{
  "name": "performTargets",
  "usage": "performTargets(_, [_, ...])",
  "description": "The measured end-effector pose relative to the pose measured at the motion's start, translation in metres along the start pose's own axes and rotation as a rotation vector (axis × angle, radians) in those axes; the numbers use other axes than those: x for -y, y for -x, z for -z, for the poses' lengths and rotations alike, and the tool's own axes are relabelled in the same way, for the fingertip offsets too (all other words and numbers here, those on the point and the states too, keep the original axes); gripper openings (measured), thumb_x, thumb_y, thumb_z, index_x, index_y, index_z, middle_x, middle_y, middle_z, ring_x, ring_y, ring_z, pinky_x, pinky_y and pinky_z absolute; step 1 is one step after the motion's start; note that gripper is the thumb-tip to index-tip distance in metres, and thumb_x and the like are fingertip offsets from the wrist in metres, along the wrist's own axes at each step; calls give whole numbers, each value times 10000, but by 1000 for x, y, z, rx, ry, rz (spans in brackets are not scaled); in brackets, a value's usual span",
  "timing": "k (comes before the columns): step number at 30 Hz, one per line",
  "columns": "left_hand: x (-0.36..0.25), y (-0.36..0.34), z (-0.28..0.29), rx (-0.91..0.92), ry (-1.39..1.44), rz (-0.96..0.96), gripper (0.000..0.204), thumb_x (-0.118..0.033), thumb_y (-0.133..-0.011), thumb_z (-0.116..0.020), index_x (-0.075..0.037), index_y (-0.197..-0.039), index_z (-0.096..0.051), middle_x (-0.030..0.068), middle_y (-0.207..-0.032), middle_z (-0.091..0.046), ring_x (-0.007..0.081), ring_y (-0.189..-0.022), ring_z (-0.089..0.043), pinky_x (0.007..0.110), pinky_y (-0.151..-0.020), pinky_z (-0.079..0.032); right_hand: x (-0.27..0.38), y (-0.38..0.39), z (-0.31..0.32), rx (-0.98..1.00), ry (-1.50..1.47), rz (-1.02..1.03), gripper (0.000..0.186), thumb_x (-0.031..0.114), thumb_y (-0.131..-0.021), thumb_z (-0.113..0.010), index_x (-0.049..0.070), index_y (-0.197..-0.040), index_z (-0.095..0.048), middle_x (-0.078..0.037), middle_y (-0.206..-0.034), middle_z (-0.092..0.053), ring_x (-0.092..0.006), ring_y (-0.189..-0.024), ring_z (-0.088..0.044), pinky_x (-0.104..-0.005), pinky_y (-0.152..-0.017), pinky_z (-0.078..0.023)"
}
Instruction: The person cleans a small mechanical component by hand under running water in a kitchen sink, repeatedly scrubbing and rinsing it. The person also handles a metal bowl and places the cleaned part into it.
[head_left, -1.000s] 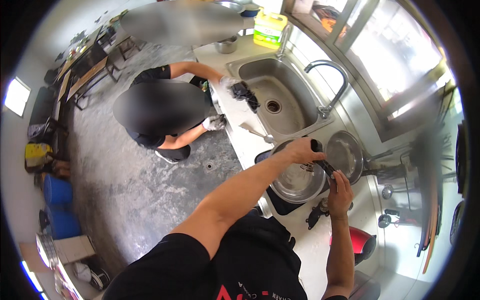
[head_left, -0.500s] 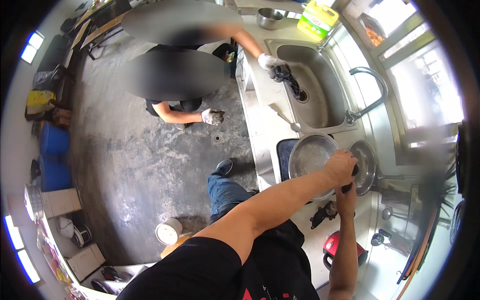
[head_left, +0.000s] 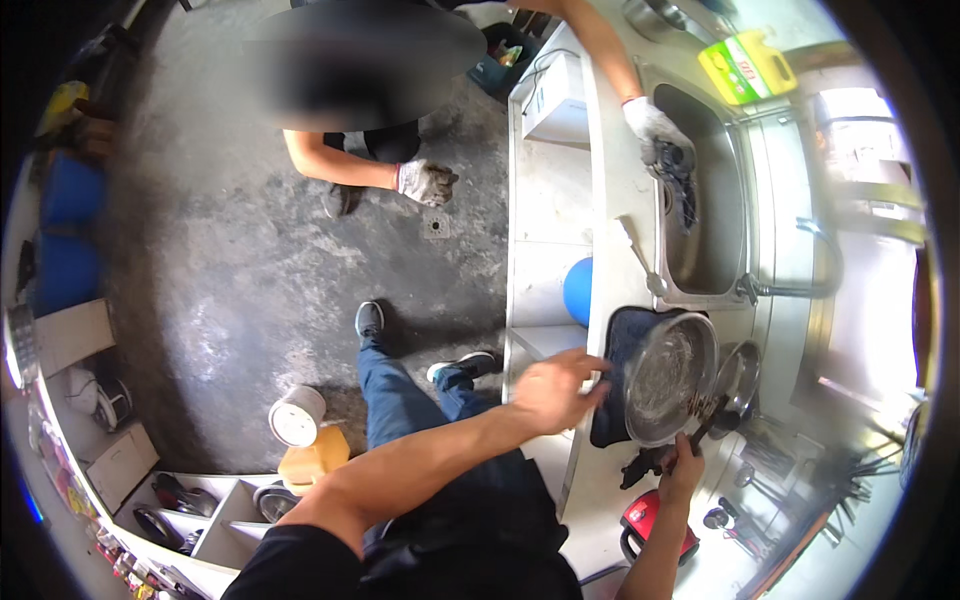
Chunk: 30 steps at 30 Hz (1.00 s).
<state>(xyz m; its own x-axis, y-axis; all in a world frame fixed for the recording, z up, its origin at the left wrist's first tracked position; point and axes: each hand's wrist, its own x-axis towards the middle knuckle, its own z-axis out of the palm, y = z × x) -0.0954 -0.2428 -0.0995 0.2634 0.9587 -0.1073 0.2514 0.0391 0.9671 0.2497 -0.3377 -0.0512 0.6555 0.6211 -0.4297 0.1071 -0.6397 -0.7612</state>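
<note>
Right hand (head_left: 683, 466) gripping dark slender tool (head_left: 709, 421), kind unclear from here, beside round basin (head_left: 668, 375) on desk (head_left: 605, 498). Left hand (head_left: 555, 390) released, seemingly empty. Looks like tool-handling step; next move probably wants steady right grip.

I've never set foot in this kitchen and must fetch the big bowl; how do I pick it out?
Find the sink in the white counter, then go down the picture to the dark mat just below it. There sits the big bowl, round and greyish. Unlike the smaller bowl to its right, it overlaps the mat.
</note>
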Motion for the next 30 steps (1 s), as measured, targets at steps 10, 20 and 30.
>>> performTargets(10, [283,86,20,172,18,732,341,-302,-871,-643,-93,-1141,-649,151,-1100,-649,358,-1023,-638,450,-879,-511,39,45,-47,-86,-274,-120,152,256,-956,-637,144,-859,-600,40,-703,-576,-90,-601,-552,-240,-537,-474])
performTargets(20, [314,94,-4,258,174,708,326,-282,-867,-657,-72,-1117,-665,165,-1060,-666,345,-973,-655,443,-843,-519,7,46,-51,-354,-167,-74,164,227,-937,-616,144,-804,-566,15,-626,-529,-135,-553,-533,-294,-504,-439])
performTargets(30, [324,103,2,206,136,704,307,-268,-852,-675,-61,-1079,-678,177,-1011,-673,351,-936,-657,453,-821,-522,-15,42,-59,-522,-93,-19,159,137,-891,-616,126,-744,-556,9,-603,-514,-127,-520,-516,-280,-471,-437])
